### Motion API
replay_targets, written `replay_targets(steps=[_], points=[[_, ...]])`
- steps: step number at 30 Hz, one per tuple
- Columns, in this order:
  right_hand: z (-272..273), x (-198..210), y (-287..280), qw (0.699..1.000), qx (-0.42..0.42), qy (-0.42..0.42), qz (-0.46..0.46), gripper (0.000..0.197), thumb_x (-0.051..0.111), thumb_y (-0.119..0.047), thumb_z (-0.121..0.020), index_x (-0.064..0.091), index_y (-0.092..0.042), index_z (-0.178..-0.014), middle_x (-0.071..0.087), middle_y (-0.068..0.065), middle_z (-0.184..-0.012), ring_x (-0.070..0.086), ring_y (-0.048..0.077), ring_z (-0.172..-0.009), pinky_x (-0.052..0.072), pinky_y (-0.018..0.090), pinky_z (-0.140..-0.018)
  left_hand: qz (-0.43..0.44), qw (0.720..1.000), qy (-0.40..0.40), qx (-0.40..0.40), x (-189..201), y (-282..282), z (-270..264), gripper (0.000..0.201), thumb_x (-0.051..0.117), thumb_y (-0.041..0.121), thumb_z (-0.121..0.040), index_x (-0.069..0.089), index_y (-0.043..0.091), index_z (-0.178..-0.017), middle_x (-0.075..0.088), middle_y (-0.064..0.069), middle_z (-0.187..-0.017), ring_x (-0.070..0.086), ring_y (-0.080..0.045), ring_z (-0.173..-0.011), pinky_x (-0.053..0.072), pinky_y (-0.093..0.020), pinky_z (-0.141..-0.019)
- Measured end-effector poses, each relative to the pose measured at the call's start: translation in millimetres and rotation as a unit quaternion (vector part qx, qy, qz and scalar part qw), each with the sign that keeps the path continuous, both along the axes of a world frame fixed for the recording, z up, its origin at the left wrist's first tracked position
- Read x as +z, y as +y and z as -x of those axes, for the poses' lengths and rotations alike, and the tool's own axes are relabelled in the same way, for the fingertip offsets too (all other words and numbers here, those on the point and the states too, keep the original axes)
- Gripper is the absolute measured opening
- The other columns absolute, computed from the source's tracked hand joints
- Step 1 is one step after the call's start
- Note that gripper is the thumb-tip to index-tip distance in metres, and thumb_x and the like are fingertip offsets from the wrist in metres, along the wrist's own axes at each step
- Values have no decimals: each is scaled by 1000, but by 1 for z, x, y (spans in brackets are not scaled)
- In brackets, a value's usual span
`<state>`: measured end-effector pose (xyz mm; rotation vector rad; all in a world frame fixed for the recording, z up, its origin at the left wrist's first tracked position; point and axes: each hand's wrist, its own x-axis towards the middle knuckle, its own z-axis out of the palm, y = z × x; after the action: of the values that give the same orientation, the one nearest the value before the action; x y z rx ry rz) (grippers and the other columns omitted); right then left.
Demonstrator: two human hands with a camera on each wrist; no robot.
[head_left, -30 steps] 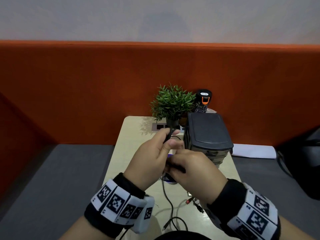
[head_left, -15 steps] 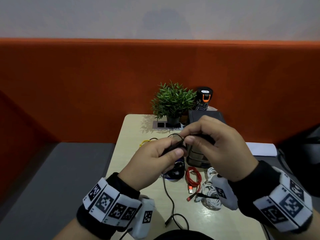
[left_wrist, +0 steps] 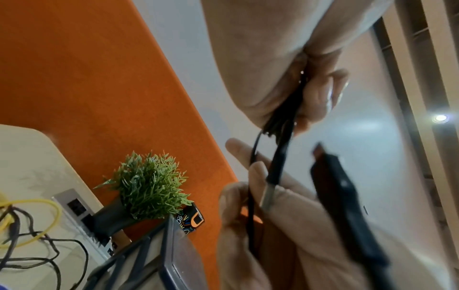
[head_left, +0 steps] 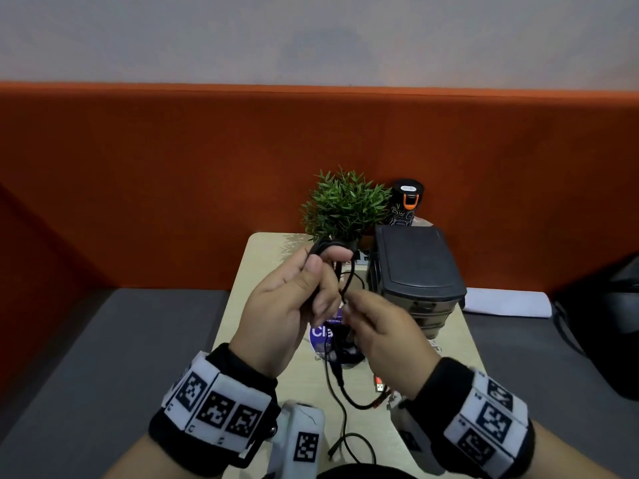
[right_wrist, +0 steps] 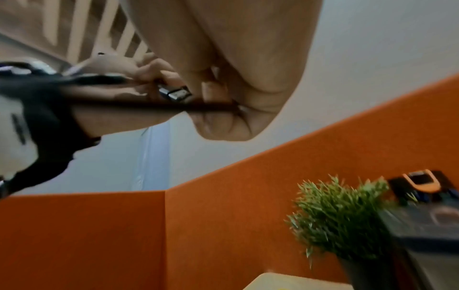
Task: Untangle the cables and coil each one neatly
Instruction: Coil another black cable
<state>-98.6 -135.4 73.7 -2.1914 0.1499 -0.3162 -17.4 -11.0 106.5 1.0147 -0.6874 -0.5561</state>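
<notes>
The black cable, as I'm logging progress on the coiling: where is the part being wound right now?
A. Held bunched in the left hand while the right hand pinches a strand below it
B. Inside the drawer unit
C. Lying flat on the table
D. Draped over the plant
A: the left hand grips the bunched black cable, and the right hand pinches a strand just below.

The plant (head_left: 345, 205) stands at the table's (head_left: 262, 305) far edge. The drawer unit (head_left: 415, 264) stands to its right, with the bottle (head_left: 404, 202) behind it.

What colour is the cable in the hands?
Black. The cable shows best in the left wrist view, with a silver plug at its end.
</notes>
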Motion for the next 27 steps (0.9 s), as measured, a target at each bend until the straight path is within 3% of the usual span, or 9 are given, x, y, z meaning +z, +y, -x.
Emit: replay_targets(steps=[5, 9, 12, 14, 16, 18, 21, 24, 27], points=[[2, 8, 1, 984, 48, 48, 165, 34, 43, -21, -98, 46, -28, -131, 55, -5, -127, 57, 18, -110, 48, 36, -88, -58, 992, -100, 47, -10, -2, 2, 31, 37, 22, -95, 50, 5, -118, 70, -8, -78, 68, -22, -78, 50, -24, -76], [5, 18, 6, 966, 65, 61, 242, 29, 48, -21, -96, 55, -23, -123, 55, -2, -115, 56, 24, -100, 47, 39, -83, -189, 949, -233, 99, -20, -5, 4, 27, 39, 34, -95, 52, 26, -117, 73, 10, -97, 65, -3, -99, 47, -19, -87], [12, 21, 10, 991, 64, 7, 118, 19, 58, -20, -88, 68, -19, -104, 60, -15, -88, 59, 12, -85, 47, 28, -76, -274, 898, -318, 129, -25, -4, -2, 23, 37, 39, -96, 48, 38, -117, 70, 17, -85, 62, 5, -85, 48, -18, -74], [16, 25, 8, 998, 16, 2, -52, 16, 61, -12, -88, 72, -20, -97, 63, -16, -71, 58, 9, -59, 47, 23, -60, -277, 906, -291, 132, -24, -2, -6, 27, 36, 43, -96, 54, 29, -111, 63, 17, -68, 59, -3, -64, 49, -28, -62], [19, 33, 6, 984, 15, 9, -177, 24, 60, -1, -88, 71, -22, -94, 70, 1, -71, 57, 15, -47, 49, 27, -53, -266, 923, -255, 109, -21, 3, -8, 45, 32, 54, -93, 58, 18, -103, 59, 21, -63, 51, -8, -52, 45, -35, -51], [19, 42, 0, 984, 22, -27, -174, 26, 63, 0, -86, 72, -24, -86, 71, 13, -72, 60, 16, -48, 52, 27, -55, -255, 930, -254, 76, -24, 6, -10, 58, 30, 68, -86, 58, 17, -91, 54, 17, -58, 43, -2, -49, 36, -25, -50], [15, 53, -14, 984, 34, -95, -144, 21, 66, -5, -84, 73, -25, -84, 69, 3, -65, 62, 18, -50, 50, 23, -56, -249, 934, -258, 9, -28, 9, -8, 74, 34, 82, -76, 60, 14, -90, 48, 14, -55, 40, -1, -49, 36, -24, -52], [9, 57, -30, 991, 28, -120, -54, 16, 65, -14, -85, 70, -28, -90, 68, -16, -73, 63, 12, -59, 51, 21, -61, -249, 927, -280, -6, -28, 9, -4, 47, 42, 65, -83, 63, 22, -80, 47, 15, -52, 43, -1, -49, 35, -25, -52], [0, 48, -43, 977, 16, -147, 151, 13, 58, -31, -90, 69, -34, -96, 63, -24, -80, 57, 1, -77, 41, 24, -70, -232, 939, -253, 2, -28, 8, -3, 39, 40, 53, -85, 57, 22, -68, 42, 11, -49, 38, -4, -46, 33, -20, -50]])
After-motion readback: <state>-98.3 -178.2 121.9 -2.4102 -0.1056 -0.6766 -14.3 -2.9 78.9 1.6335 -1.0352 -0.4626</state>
